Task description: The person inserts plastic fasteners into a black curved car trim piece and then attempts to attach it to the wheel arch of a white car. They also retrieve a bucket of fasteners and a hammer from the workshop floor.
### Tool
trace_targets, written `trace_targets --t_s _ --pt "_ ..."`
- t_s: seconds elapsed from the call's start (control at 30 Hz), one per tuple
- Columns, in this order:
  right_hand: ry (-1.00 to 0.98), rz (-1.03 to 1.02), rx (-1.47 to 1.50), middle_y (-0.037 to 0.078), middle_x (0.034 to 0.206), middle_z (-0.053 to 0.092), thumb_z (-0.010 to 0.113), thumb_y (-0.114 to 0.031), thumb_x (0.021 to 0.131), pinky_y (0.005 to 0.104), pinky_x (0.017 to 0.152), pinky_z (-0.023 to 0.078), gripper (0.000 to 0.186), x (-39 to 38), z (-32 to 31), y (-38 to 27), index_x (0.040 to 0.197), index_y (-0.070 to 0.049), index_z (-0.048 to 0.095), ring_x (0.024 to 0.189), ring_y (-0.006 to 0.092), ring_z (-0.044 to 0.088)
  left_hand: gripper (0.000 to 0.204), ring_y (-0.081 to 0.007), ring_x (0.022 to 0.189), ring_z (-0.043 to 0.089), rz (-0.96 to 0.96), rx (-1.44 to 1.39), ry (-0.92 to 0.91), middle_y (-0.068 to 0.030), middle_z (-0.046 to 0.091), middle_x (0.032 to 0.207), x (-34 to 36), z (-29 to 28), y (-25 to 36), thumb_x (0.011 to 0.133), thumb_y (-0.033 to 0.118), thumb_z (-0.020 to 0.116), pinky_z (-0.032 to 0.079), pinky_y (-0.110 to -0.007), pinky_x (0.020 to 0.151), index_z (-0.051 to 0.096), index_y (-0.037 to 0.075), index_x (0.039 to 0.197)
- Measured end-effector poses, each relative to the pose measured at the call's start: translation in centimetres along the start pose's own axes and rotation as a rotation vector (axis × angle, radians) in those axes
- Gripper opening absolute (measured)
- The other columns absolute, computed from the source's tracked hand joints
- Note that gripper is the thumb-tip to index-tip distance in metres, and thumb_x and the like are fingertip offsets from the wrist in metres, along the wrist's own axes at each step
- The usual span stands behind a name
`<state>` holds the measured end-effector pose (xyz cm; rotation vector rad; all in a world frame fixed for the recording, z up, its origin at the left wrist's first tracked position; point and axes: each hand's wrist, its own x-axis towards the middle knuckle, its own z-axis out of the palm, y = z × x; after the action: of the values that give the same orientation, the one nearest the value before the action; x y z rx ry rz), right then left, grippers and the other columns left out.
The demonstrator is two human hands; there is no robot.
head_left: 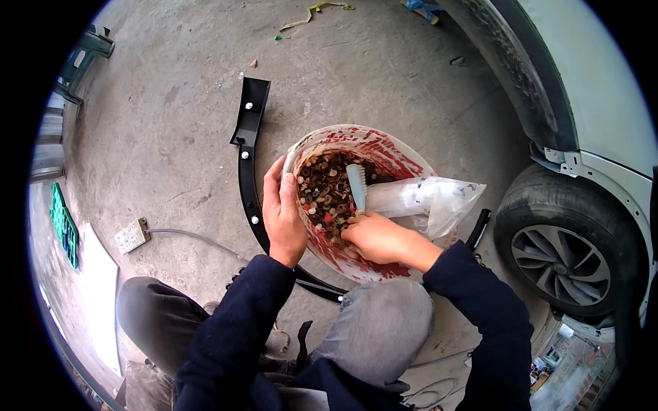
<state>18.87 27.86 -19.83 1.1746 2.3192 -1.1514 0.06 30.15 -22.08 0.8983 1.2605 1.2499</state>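
A tilted bucket (394, 145), white and streaked with red, stands before me, with many small brown, white and red clips and fasteners (322, 179) inside. My left hand (283, 219) grips its left rim, fingers over the edge. My right hand (384, 238) reaches in, fingers curled down among the fasteners; their tips are hidden, so what they hold cannot be made out. Just above that hand lies a grey-blue tool with a ridged end (356, 183). A clear plastic bag (418, 196) sticks out over the bucket's right side. Behind the bucket's left side curves a black trim strip (247, 168) with white clips.
At right stands a pale car body (596, 82) with its wheel (565, 250). A power strip (131, 236) with a grey cable lies on the concrete floor at left, near a green tool case (63, 225) and a white panel (99, 294). Yellow strapping (312, 14) lies far off.
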Motion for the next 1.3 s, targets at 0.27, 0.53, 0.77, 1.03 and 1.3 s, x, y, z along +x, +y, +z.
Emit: trace_targets --t_s 0.27,0.53,0.77,1.03,1.3 --pt "0.555 -0.026 0.14 0.02 0.103 0.064 0.057 -0.013 0.089 0.0501 0.087 0.047 0.016 10.8 0.3 3.8 0.099 -0.001 0.061 0.102 0.04 0.06 0.045 -0.0206 0.123 0.052 0.028 0.03 -0.017 -0.0144 0.055 0.133 0.1 0.4 0.0 0.107 0.028 0.044 0.039 -0.032 0.106 0.046 -0.005 0.138" --pt "0.474 -0.126 -0.002 0.012 0.101 0.062 0.057 -0.013 0.085 0.049 0.081 0.047 0.015 10.8 4.5 2.2 0.097 -0.005 0.06 0.096 0.0341 0.061 0.045 -0.0214 0.124 0.052 0.028 0.009 -0.017 -0.0164 0.055 0.134 0.2 -0.3 -0.3 0.107 0.026 0.044 0.038 -0.032 0.107 0.045 -0.006 0.138" --pt "0.115 -0.128 -0.162 0.01 0.1 0.063 0.063 -0.017 0.079 0.0441 0.088 0.045 0.017 4.3 4.4 1.6 0.093 -0.006 0.066 0.097 0.0308 0.062 0.044 -0.0206 0.122 0.053 0.035 -0.008 -0.029 -0.0157 0.055 0.133 0.1 0.2 -0.1 0.107 0.027 0.044 0.04 -0.032 0.105 0.046 -0.006 0.136" --pt "0.083 0.076 0.298 0.018 0.1 0.069 0.059 -0.02 0.09 0.046 0.082 0.051 0.022 4.5 0.0 1.4 0.095 0.001 0.065 0.095 0.0397 0.064 0.043 -0.0198 0.121 0.053 0.032 -0.036 0.0 -0.0146 0.055 0.132 0.0 0.1 0.1 0.107 0.026 0.043 0.041 -0.032 0.104 0.047 -0.005 0.136" --pt "0.477 -0.062 -0.21 0.008 0.131 0.057 0.063 -0.014 0.082 0.0467 0.1 0.04 0.02 10.9 4.9 3.1 0.099 -0.005 0.069 0.128 0.0281 0.047 0.044 -0.0201 0.122 0.053 0.033 -0.006 -0.016 -0.0146 0.056 0.131 0.1 0.2 0.1 0.107 0.028 0.045 0.04 -0.032 0.105 0.047 -0.005 0.137"
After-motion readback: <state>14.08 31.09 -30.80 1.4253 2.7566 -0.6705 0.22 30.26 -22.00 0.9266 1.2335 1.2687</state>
